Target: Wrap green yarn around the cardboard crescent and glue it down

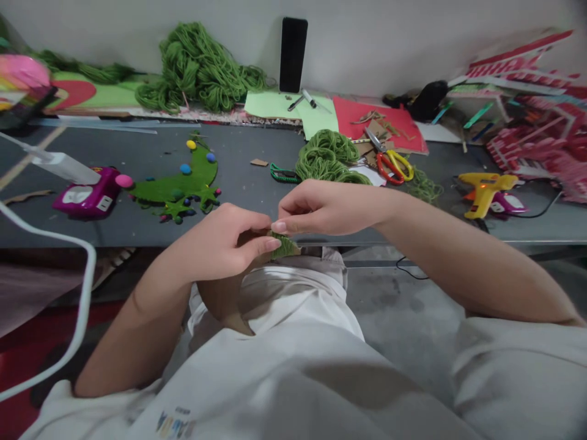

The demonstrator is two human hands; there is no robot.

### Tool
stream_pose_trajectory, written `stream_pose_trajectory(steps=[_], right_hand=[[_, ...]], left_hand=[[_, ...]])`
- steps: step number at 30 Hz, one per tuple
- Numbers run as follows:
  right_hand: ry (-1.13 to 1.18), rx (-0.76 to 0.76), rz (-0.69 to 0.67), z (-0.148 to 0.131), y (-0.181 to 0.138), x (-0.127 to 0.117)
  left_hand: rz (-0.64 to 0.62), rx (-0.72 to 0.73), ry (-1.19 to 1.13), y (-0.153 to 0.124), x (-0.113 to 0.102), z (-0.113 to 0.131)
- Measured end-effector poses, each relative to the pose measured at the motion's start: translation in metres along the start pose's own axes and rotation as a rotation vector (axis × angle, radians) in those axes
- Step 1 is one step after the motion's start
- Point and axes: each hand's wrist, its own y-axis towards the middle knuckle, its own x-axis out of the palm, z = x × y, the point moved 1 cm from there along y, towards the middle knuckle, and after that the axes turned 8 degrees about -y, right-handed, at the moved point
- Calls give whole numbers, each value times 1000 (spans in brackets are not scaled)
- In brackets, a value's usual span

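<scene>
Both my hands meet over my lap, just in front of the grey table's edge. My left hand is closed in a pinch on a small green yarn-covered piece. My right hand pinches the same piece from above with thumb and fingertips. Most of the piece is hidden by my fingers. A green yarn bundle lies on the table just beyond my right hand.
On the table lie a green felt shape with coloured pompoms, a purple glue gun, a yellow glue gun, red-and-yellow scissors, a big yarn heap, coloured paper sheets and a black upright phone. A white cable hangs at left.
</scene>
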Motion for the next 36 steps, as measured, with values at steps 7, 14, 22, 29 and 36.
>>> stream_pose_trajectory(steps=[7, 14, 22, 29, 36], right_hand=[[-36, 26, 61, 14, 2, 12], [-396, 32, 282, -3, -5, 22], [-1010, -106, 591, -19, -15, 43], [-930, -185, 772, -22, -29, 54], [-621, -94, 884, -18, -32, 72]], left_hand=[[-119, -119, -247, 11, 8, -22], [-15, -163, -239, 8, 11, -16], [285, -134, -66, -11, 10, 7], [572, 12, 85, -35, 33, 22], [709, 47, 179, -39, 48, 20]])
